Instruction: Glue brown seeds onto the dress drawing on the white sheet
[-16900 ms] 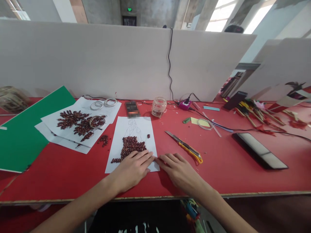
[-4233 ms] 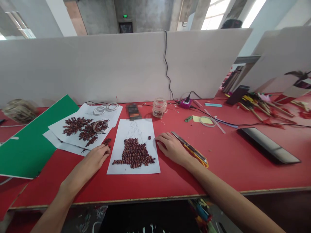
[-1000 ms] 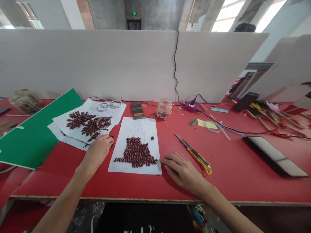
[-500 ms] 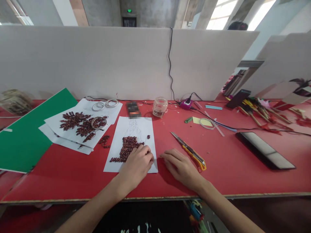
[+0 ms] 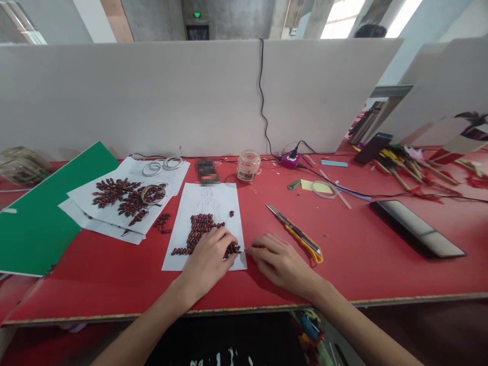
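My left hand [image 5: 210, 257] rests on a white sheet of paper [image 5: 176, 211] with a line drawing. Its fingers curve over a patch of dark red-brown seeds [image 5: 201, 223], and seeds show in the gap between thumb and forefinger. My right hand [image 5: 277, 258] lies on the red table just off the sheet's right edge, fingers stretched loosely toward the paper; I see nothing held in it. One small clump of seeds [image 5: 231, 214] sits alone at the sheet's right side. A yellow utility knife [image 5: 301, 237] with its blade out lies beyond my right hand.
Finished-looking seed pictures on paper [image 5: 118, 195] overlap a green board [image 5: 49, 213] at left, with loose seeds [image 5: 162, 223] nearby. Behind stand a glass jar [image 5: 248, 166] and a purple power adapter [image 5: 291, 160]. A black phone-like slab [image 5: 417, 229] lies at right.
My left thumb and forefinger have spread apart, uncovering seeds near the sheet's right edge. My right hand has shifted slightly left toward the paper. The camera view moved a little.
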`<state>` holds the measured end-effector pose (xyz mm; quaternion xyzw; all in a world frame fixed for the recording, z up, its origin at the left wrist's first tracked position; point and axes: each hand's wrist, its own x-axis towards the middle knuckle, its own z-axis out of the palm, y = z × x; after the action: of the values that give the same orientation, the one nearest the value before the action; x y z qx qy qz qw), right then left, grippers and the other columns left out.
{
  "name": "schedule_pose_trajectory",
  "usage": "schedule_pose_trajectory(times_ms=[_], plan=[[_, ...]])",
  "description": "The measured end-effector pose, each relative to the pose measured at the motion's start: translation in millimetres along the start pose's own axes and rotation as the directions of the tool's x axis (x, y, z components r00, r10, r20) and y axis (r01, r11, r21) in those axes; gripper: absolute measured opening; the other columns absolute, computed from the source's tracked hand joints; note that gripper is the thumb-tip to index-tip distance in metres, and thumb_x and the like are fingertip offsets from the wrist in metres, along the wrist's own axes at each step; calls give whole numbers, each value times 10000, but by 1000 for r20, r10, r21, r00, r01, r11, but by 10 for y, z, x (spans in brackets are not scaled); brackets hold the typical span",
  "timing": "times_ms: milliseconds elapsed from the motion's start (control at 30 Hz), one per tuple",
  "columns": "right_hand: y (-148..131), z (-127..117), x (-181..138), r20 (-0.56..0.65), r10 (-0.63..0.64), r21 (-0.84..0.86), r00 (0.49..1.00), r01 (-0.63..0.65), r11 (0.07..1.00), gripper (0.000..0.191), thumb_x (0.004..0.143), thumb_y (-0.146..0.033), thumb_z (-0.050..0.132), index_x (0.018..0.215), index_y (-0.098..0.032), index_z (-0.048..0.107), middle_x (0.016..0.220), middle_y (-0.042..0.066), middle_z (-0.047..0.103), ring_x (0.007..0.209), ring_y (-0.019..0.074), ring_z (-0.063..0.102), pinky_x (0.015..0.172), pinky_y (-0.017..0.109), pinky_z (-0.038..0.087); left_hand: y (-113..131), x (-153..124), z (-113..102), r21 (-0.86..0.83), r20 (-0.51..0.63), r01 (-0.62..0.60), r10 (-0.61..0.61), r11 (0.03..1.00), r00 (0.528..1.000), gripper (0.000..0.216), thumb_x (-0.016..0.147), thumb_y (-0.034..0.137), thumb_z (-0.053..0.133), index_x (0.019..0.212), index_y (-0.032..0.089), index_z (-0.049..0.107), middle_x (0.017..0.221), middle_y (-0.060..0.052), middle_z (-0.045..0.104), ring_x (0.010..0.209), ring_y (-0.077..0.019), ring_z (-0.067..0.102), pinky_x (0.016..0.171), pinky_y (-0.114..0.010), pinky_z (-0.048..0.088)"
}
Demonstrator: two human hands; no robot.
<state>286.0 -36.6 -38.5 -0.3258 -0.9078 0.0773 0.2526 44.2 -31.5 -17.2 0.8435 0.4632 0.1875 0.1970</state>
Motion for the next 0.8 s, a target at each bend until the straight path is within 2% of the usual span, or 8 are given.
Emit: schedule_pose_trajectory(times_ms=[267, 533, 733, 800], plan=[[-42, -20, 29, 77, -43, -56, 996, 47, 997, 312, 1039, -178, 485, 1260, -227, 700, 1079, 106, 681, 951, 223, 621, 845, 390, 529, -195, -57, -40, -30, -32, -43, 42, 999, 999, 183, 965, 249, 675, 1142, 262, 716, 1205, -27, 658, 1121, -251, 571, 993, -443, 484], [-37, -9, 26, 115, -40, -80, 992, 50, 996, 353, 1019, -157, 496, 1319, -227, 667, 1123, 111, 680, 990, 231, 620, 872, 401, 524, -138, -36, 8, -12, -63, -108, 107, 994, 992, 175, 1005, 256, 615, 1077, 290, 771, 1108, -29, 678, 1032, -231, 577, 932, -414, 505], [-46, -18, 39, 137, -39, -90, 990, 52, 995, 357, 1026, -156, 480, 1333, -223, 649, 1113, 109, 682, 992, 240, 613, 871, 413, 519, -114, -23, 24, -27, -57, -92, 91, 995, 994, 158, 994, 233, 629, 1018, 281, 778, 1094, -20, 689, 1030, -226, 580, 946, -411, 505], [-47, -12, 35, 126, -15, -68, 992, 24, 997, 339, 1030, -164, 475, 1318, -211, 647, 1108, 110, 682, 986, 238, 612, 877, 415, 520, -106, -24, 35, -24, -57, -78, 76, 997, 995, 151, 983, 224, 643, 1056, 275, 765, 1106, -21, 690, 1045, -230, 586, 957, -415, 506]])
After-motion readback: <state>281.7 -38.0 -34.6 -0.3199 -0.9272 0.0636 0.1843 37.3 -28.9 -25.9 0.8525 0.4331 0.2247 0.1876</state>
